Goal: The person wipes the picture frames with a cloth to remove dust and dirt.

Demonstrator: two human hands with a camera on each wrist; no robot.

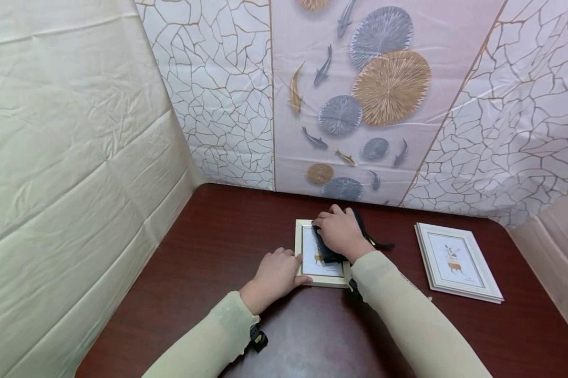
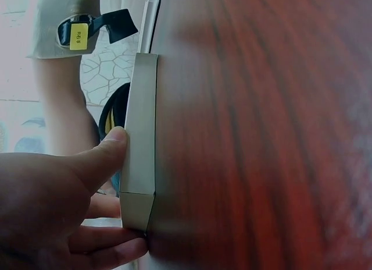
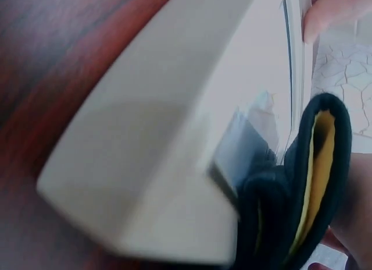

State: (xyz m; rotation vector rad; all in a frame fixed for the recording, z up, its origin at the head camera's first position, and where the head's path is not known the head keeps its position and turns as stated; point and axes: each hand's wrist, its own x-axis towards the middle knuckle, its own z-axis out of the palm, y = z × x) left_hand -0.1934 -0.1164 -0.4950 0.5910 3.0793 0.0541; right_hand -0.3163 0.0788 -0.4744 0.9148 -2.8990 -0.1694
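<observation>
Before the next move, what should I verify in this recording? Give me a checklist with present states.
1. Left hand grips the cream picture frame's near-left corner: ok.
2. Right hand holds the dark folded cloth against the frame's face: ok.
3. Frame rests face up on the wood-grain table: ok.
4. Plant print fully visible: not ok; cloth and right hand cover part.
5. Print surface spotless: cannot tell.
6. Stacked picture frames apart from both hands: ok.

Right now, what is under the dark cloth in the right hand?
The picture frame lies under the dark cloth. Left of the cloth, its picture shows, with part of an orange planter. Whatever the cloth and right hand cover cannot be seen.
</observation>
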